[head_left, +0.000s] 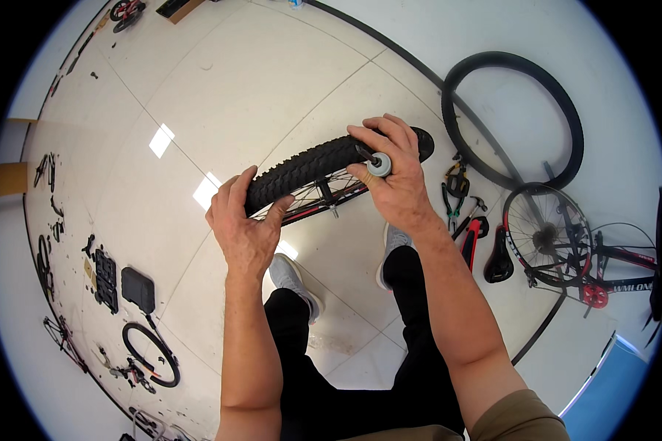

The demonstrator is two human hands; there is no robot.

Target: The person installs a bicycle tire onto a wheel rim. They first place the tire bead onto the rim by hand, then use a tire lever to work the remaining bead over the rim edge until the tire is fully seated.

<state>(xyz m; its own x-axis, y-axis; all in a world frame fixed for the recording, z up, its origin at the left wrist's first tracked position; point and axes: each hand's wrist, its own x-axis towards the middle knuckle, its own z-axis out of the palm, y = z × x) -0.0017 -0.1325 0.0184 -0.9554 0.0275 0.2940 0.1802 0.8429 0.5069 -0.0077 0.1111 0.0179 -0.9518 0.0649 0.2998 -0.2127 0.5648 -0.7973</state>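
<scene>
Between my hands stands a bicycle wheel with a knobby black tyre point(301, 169), a dark rim with red marks, thin spokes and a hub. My left hand point(246, 217) grips its left end, fingers over the tread and thumb at the rim side. At the other end, my right hand point(399, 173) rests on the tyre and holds a screwdriver point(379, 165) between thumb and fingers. The screwdriver's grey round handle end faces up, with part of its dark shaft showing. Where its tip lies, I cannot make out.
To the right, a loose tyre point(449, 95) leans on the wall above pliers point(449, 207), a hammer point(478, 204), a saddle point(499, 257) and a bicycle frame with a wheel point(509, 235). Left on the floor are a black case point(137, 289), an opened tool case point(106, 281) and another tyre point(171, 375).
</scene>
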